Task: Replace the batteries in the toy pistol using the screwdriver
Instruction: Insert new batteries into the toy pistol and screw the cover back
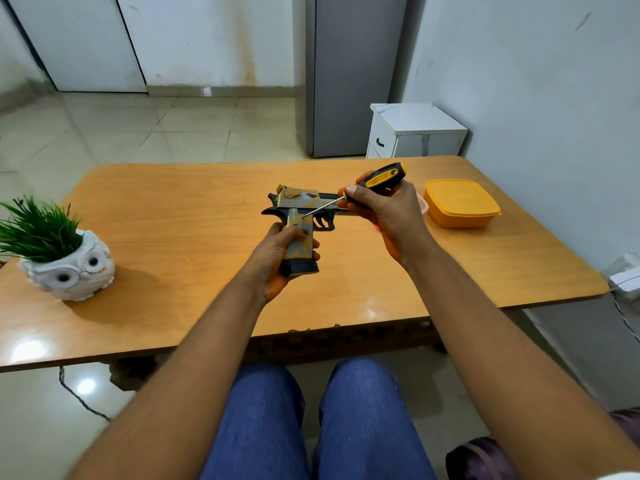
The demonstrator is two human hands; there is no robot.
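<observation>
1. Toy pistol (300, 216) is up off the wooden table (173, 244), held in the air above the middle of the tabletop, barrel pointing right, grip hanging down toward the person.
2. Nearest us, two knees in blue jeans (311, 420) sit below the table's front edge, with both bare forearms reaching forward over them.
3. Left hand (277, 261) has the pistol by its grip: fingers curled around the tan-and-yellow handle, thumb laid across the near face, the dark base of the grip poking out below the palm.
4. Right hand (384, 216) is wrapped around the screwdriver (367, 188), fingers closed on the black-and-yellow handle, which tilts up and to the right.
5. And the thin metal shaft slants down to the left, its tip touching the side of the pistol at the top of the grip, just behind the trigger guard.
6. Off to the left on the table stands a white owl planter (69, 268) with green grass-like leaves.
7. Further right, beyond the right hand, a yellow lidded container (460, 202) sits on the table, lid on.
8. Beyond the table, a small white cabinet (412, 131) stands on the floor against the wall.
</observation>
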